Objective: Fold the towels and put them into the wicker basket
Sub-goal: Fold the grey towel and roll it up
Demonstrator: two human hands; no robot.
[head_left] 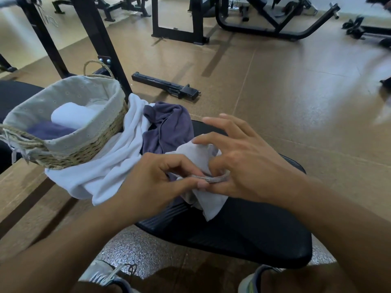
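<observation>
Pale grey small cotton towel [203, 157] sits at the black padded bench's [243, 233] middle, its hem pinched between left hand [156, 176] and right hand [243, 166] fingers. Best to match the corners squarely before creasing, then carry it to the lined wicker basket [84, 149] at the bench's left end.

A small pale towel [203, 157] is bunched beside crumpled white [114, 163] and purple towels [169, 127], by the lined wicker basket [84, 142].

Soft, even daylight; glare sheens the floor [317, 106] at right, edges bend wide-angle, and the far right corner smears.
</observation>
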